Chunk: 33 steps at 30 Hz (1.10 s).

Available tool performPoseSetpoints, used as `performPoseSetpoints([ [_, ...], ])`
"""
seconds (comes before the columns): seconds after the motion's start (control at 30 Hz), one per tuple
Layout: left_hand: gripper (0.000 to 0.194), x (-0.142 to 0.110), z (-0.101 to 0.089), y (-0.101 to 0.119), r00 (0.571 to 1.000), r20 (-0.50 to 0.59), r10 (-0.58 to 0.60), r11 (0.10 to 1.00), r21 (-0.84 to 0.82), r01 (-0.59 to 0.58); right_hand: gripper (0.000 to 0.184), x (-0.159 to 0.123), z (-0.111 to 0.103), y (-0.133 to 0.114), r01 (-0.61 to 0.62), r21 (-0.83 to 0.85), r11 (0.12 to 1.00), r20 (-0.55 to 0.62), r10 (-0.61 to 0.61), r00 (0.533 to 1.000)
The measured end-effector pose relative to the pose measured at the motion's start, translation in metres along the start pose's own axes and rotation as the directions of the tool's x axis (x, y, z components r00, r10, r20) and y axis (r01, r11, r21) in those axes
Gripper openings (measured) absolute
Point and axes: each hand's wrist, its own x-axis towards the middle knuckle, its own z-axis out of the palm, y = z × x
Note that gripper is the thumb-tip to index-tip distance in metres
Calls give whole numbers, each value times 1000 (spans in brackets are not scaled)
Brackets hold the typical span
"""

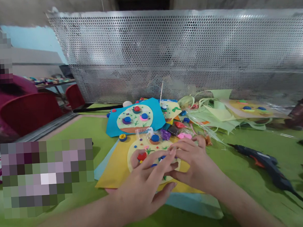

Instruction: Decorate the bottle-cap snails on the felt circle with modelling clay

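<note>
My left hand [145, 180] lies over the lower middle of a yellow sheet [114, 170] with a pale round panel, its fingers stretched and apart. My right hand [195, 160] comes in from the right, fingers bent and apart, its fingertips meeting those of my left hand over the panel. Whether something small is between the fingertips is hidden. The panel carries a blue disc [155, 138] on a brown base, a red piece [142, 157], small dots and green grass shapes. More blue pieces are partly covered by my fingers. Light blue paper [198, 203] shows beneath the yellow sheet.
Behind stands a blue card [158, 114] with similar decorations. Bags of coloured clay [165, 134] and pale green paper scraps [218, 113] lie beyond my hands. A glue gun [265, 164] with a cord rests at right. A perforated metal screen [163, 54] closes the back; a person [13, 86] sits far left.
</note>
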Motion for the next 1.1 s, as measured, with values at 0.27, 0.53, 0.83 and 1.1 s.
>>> performPoseSetpoints([
  [0.27, 62, -2, -3, 1, 999, 35, -18, 1000, -22, 19, 12, 1, -2, 0, -33, -2, 999, 9, 33, 999],
  [0.53, 57, -1, -4, 3, 991, 87, -97, 983, -145, 109, 20, -2, 2, 0, 37, -16, 999, -7, -37, 999],
  [0.83, 59, 3, -4, 7, 949, 138, -282, 885, -344, 313, 21, 1, -1, -5, -3, -6, 1000, 78, 3, 997],
  [1.1, 58, 9, -8, 1, 824, 243, -512, 530, -665, 526, 17, -1, -2, -14, -215, 280, 936, 184, 167, 969],
])
